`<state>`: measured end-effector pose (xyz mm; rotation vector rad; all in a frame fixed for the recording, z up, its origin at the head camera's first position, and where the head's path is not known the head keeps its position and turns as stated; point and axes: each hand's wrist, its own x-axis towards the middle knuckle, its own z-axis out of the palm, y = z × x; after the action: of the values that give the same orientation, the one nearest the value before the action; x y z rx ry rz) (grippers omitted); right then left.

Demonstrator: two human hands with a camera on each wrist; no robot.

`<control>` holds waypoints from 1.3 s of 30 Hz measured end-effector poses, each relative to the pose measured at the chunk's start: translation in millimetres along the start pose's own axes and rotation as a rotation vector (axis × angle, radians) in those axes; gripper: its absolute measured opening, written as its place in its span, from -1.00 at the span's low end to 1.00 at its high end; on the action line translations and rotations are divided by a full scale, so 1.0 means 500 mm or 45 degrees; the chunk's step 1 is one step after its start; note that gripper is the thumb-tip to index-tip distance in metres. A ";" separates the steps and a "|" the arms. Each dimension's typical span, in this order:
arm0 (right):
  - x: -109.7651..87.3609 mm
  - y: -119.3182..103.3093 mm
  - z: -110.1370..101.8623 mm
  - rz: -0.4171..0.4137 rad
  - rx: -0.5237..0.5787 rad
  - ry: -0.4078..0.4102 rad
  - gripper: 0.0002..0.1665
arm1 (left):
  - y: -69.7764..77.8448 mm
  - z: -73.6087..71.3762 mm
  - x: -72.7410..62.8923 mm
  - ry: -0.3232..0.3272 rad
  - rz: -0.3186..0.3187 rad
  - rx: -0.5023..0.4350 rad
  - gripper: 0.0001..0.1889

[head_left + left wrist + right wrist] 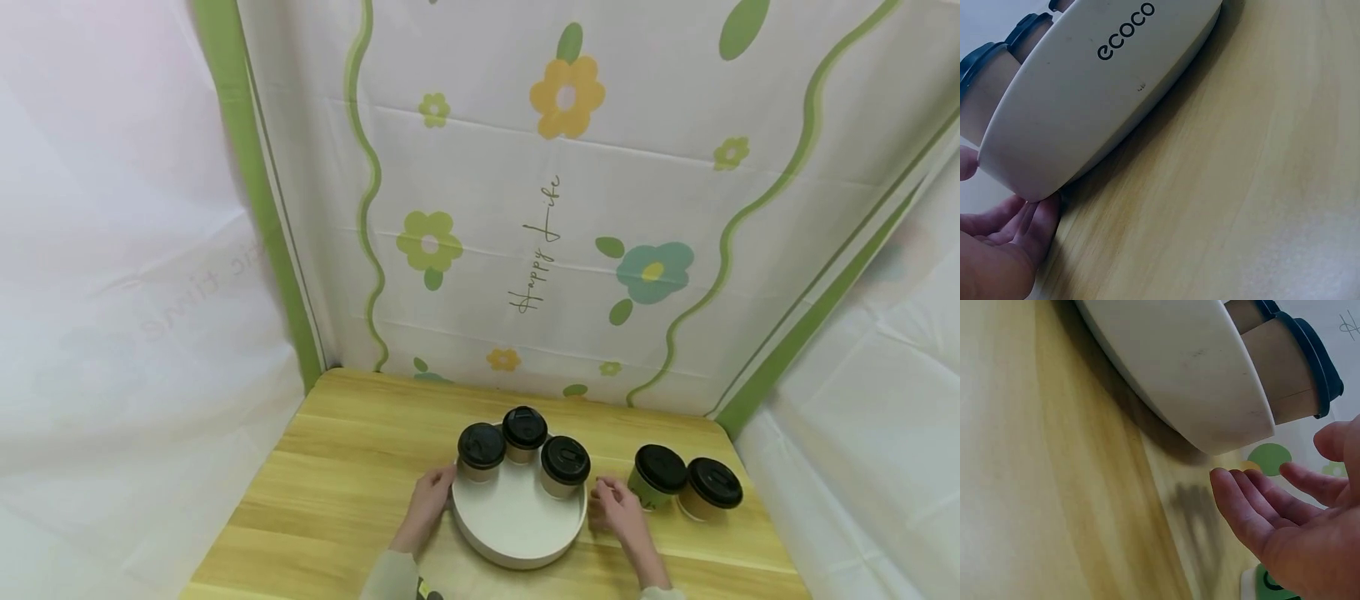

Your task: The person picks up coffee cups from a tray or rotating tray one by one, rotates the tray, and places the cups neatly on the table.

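Observation:
A round white tray (517,525), lettered "ecoco" on its side, holds three lidded paper cups toward its far side: a left cup (482,448), a back cup (524,429) and a right cup (566,462), all with black lids. My left hand (431,502) grips the tray's left edge; in the left wrist view the thumb is at the rim and the fingers are tucked at its lower side. Just off the tray's right side is my right hand (619,510), holding nothing. Its fingers (1241,509) are loosely extended toward the tray wall in the right wrist view.
Right of my right hand, a green cup (652,479) and a brown cup (708,487), both black-lidded, stand side by side on the wooden table (337,483). A printed cloth (480,183) hangs behind the table, with white sheets on both sides.

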<state>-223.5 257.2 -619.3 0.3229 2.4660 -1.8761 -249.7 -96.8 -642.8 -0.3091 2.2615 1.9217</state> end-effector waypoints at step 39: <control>-0.001 0.024 0.034 0.110 0.031 -0.029 -0.41 | 0.022 0.006 0.011 0.103 0.064 0.037 -0.50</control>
<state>-222.5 243.9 -635.2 0.4003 2.3762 -1.8663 -257.9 -92.6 -634.0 -0.3352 2.3673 1.9324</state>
